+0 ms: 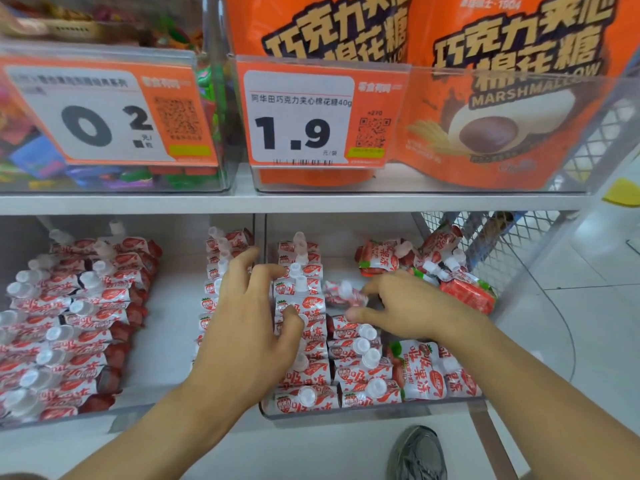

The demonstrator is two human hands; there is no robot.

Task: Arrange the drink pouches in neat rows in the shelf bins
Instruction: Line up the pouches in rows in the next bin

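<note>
My right bin (346,414) holds neat pouch rows (304,341) at its left and a loose heap (433,268) at back right. The left bin (145,408) holds two rows. My left grip (252,317) lies spread over a row's pouches. My right grip (391,306) pinches one pouch (343,294) just beside that row.

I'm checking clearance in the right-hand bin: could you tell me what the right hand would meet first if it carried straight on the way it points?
The right hand points left, pinching a pouch. It would probably first meet the neat pouch row under the left hand, though depth is unclear.
</note>
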